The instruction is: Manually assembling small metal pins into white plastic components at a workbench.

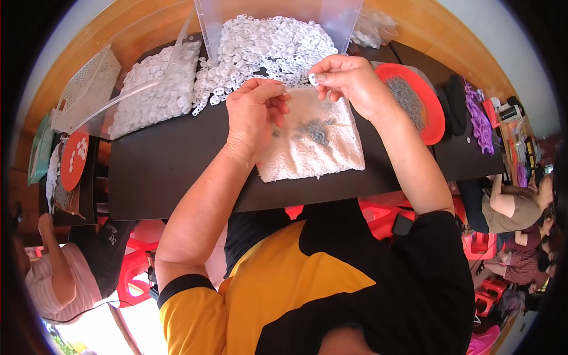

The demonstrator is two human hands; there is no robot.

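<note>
Between the thumb and forefinger of my right hand point(349, 80) is a small white plastic piece point(313, 79) with a dark hole. My left hand point(257, 106) is closed in a pinch over the upper left of a cream cloth point(343, 151); what its fingertips hold is too small to make out. On the cloth lies a small heap of grey metal-coloured bits point(316, 131). Just beyond both hands, many similar white pieces point(278, 41) spill from a clear plastic bin point(349, 23) onto the dark table point(177, 171).
Left of the bin, a clear tub point(157, 89) is full of white parts. A red plate point(435, 118) of small grey parts stands at the right, beside purple strips point(479, 121). Other people sit at both sides, one in pink point(68, 278) at the left.
</note>
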